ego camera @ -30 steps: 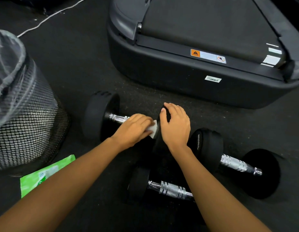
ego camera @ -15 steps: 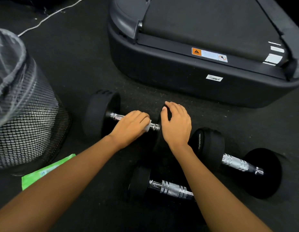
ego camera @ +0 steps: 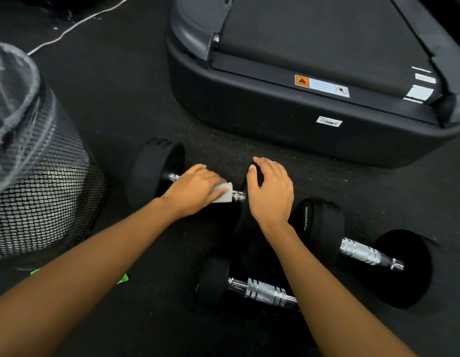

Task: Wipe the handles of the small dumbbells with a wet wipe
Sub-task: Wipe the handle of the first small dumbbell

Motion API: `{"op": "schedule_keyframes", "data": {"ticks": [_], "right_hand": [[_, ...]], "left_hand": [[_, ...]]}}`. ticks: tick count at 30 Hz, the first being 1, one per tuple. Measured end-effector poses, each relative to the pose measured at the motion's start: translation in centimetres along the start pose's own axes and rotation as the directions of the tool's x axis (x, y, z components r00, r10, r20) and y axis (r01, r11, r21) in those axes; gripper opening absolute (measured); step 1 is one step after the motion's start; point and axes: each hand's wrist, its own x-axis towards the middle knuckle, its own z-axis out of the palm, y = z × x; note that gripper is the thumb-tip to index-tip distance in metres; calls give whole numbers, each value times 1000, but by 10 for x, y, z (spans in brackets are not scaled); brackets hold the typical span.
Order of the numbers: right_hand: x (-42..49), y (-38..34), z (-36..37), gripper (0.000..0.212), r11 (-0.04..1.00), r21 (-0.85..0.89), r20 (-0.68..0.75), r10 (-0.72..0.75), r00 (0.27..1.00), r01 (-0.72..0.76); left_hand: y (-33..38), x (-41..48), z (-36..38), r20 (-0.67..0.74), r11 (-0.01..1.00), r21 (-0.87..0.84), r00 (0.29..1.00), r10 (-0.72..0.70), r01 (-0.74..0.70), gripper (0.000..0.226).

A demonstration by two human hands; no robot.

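My left hand [ego camera: 195, 188] wraps the soft wet wipe [ego camera: 223, 193] around the slick steel handle [ego camera: 238, 195]; my right hand [ego camera: 271, 191] grips the heavy dumbbell's end weight [ego camera: 252, 217], steadying it.

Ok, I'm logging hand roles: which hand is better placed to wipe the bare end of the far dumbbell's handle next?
Left. The left hand holds the wipe on the handle, beside the bare end; the right hand grips the end weight.

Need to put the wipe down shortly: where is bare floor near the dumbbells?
Bare floor: the strip between the far dumbbell and the treadmill, and the wide patch between the mesh bin and the treadmill. Crowded: near dumbbell and right dumbbell bunch beside the right hand; the green pack lies by the bin.
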Motion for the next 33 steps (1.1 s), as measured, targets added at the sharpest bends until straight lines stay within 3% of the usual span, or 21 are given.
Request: {"op": "schedule_keyframes", "data": {"ticks": [3,6,11,18,21,27,33], "right_hand": [[0,1,0,38,1000,-1,6,3,1000,-3],[0,1,-1,36,1000,-6,10,3,1000,-3],[0,0,-1,37,1000,-7,12,5,1000,-5],[0,1,-1,36,1000,-9,13,-1,1000,1],[0,1,-1,36,1000,-2,6,-9,1000,9],[-1,0,-1,39,1000,-1,5,-6,1000,6],[-1,0,0,41,1000,-1,6,-7,1000,7]], "left_hand": [[4,16,-11,229,955,-169,952,-203,245,35],[10,28,-13,327,959,-99,919,-222,266,37],[17,16,-1,207,978,-201,978,-15,57,34],[3,22,-2,238,975,-19,948,-212,223,40],[13,29,0,258,980,24,946,-198,199,41],[10,21,-1,265,984,-105,958,-113,145,40],[19,33,-8,337,971,21,913,-230,237,40]]}}
